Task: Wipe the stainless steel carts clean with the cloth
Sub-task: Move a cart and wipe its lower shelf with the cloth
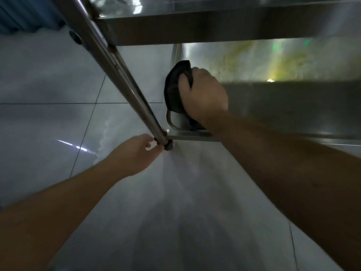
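Two hands in view, both low beside a steel cart [224, 30]. Right hand [203, 96] curled round a dark cloth [172, 89], thumb pressed into its folds, fingers hidden on the far side. Cloth bunched against the left end of the lower shelf [293, 106], at its rounded corner, overhanging the edge toward the floor [48, 124]. Streaked yellowish reflections across the shelf surface behind the hand; whether dirt or mirrored light, cannot tell. Left hand [136, 153] at the foot of the slanting leg [117, 69], thumb and fingertips closed narrowly on the leg just above a dark fitting [168, 146] at its base. Exact finger placement hard to read, partly hidden behind the tube. Leg running from top left down to the middle, bolted to the upper shelf's side wall near the top. Thin flat rail [190, 137] leading right from the leg's foot, passing under the right forearm. Pale glossy tiles below, dark grout lines crossing, a bright streak of reflected light near the left wrist. Blue ribbed surface [25, 14] in the top left corner, blurred. Both forearms bare, reaching in from the bottom edge.
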The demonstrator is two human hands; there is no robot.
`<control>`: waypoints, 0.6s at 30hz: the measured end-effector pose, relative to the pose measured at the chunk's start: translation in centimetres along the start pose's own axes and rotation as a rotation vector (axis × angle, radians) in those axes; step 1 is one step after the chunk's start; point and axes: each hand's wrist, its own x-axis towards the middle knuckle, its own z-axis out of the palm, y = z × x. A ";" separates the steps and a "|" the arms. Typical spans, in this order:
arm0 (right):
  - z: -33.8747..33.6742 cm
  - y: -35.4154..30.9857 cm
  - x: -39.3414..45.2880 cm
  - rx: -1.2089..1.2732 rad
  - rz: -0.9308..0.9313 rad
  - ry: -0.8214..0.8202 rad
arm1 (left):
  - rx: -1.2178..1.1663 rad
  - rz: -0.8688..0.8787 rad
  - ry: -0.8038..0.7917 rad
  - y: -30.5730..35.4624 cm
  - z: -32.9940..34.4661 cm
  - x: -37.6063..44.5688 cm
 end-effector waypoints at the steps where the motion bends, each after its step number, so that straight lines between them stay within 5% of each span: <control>1: 1.2 -0.6 -0.1 0.023 -0.037 0.007 | -0.053 -0.022 0.024 -0.3 -0.2 0.5; 4: 4.4 -1.0 -0.9 0.051 -0.203 -0.296 | -0.325 0.047 0.124 -0.8 -0.7 1.7; 7: 6.5 0.4 -2.0 -0.170 -0.282 -0.618 | -0.701 0.156 0.272 0.1 -0.2 2.2; 12: 5.3 2.6 -3.9 -0.318 -0.217 -0.522 | -1.023 0.167 0.518 3.8 0.8 3.2; 18: -5.9 14.9 -9.6 -0.475 0.309 -0.163 | -1.132 0.248 0.394 4.0 0.9 4.0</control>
